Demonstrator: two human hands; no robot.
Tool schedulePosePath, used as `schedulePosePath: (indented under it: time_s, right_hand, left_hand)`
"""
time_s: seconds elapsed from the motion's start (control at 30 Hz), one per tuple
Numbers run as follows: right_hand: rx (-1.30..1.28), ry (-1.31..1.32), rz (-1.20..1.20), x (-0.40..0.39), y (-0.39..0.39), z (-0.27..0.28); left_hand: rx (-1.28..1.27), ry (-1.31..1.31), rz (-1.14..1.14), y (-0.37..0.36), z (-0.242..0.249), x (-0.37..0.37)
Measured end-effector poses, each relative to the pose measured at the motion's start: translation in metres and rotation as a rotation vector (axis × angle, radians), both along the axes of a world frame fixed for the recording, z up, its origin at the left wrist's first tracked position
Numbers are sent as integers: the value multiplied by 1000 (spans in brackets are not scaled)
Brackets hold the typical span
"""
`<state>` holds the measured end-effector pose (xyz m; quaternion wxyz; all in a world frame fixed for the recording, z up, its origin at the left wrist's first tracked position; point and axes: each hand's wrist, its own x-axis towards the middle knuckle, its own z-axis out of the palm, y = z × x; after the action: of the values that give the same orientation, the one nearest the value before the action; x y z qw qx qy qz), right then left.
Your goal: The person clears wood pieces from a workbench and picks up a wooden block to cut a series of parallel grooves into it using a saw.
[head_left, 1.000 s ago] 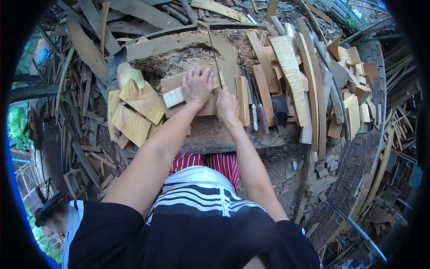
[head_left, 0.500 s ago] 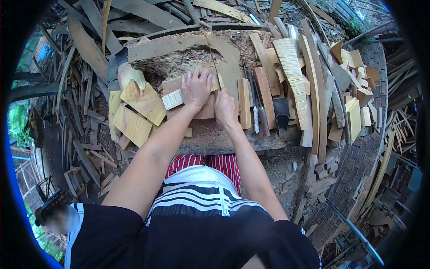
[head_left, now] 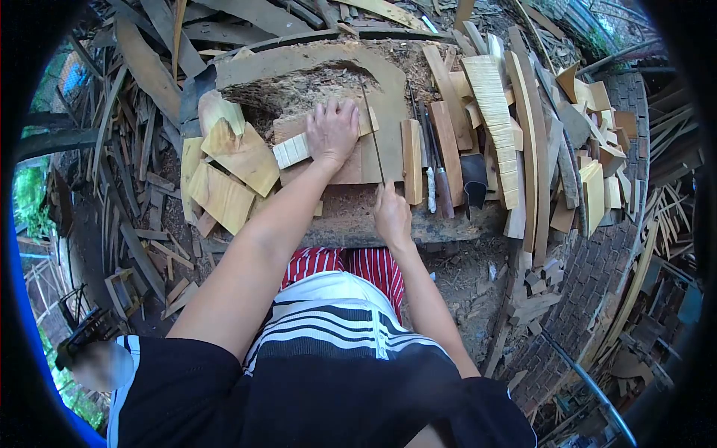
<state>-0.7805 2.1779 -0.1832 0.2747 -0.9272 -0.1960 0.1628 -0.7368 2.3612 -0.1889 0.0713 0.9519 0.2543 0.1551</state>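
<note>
My left hand (head_left: pixel 333 133) bears down on a pale wooden strip (head_left: pixel 291 151), its fingers bent over the far edge. Notches or pencil lines cross the strip's left end, and its right end (head_left: pixel 369 121) sticks out past my hand. Under the strip lies a flat brown board (head_left: pixel 348 173). In my right hand (head_left: pixel 393 216), closed around its handle, is a handsaw whose thin narrow blade (head_left: pixel 375 142) crosses the strip's right end and points away from me. The fingers hide the handle.
A worn wooden workbench (head_left: pixel 358 237) carries yellow wood offcuts (head_left: pixel 222 196) on the left. To the right lie a wood block (head_left: pixel 411 160), a long tool with a brown handle (head_left: pixel 444 194) and a ridged, tapering wood piece (head_left: pixel 491 123). Scrap planks (head_left: pixel 149 71) pile up beyond.
My right hand has pulled the saw back towards my body, so more blade shows on the near side of the strip. My left hand stays on the strip.
</note>
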Motion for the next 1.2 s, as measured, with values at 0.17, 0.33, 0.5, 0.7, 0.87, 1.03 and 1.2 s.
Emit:
schedulePosePath:
  time_s: [0.17,0.33,0.5,0.7,0.87,1.03,1.2]
  right_hand:
    - [77,-156,18,39,42,-11]
    - [-17,-61,-15,5,12,3]
    - [-7,-9,-17,-5,2,5]
    - [51,-80,20,47,46,-7]
    - [32,63,-20,-3,-1,2]
    - [10,68,-3,27,21,9]
    - [45,-30,61,54,46,8]
  left_hand:
    - [0,-7,7,2,-1,-3]
    - [-12,-7,28,1,0,1]
    - [4,-20,10,1,-1,0]
    - [3,-59,13,1,-2,0]
    - [-8,-30,23,2,0,2]
    - [-21,-20,15,0,2,2]
    - [-24,-33,20,1,-2,0]
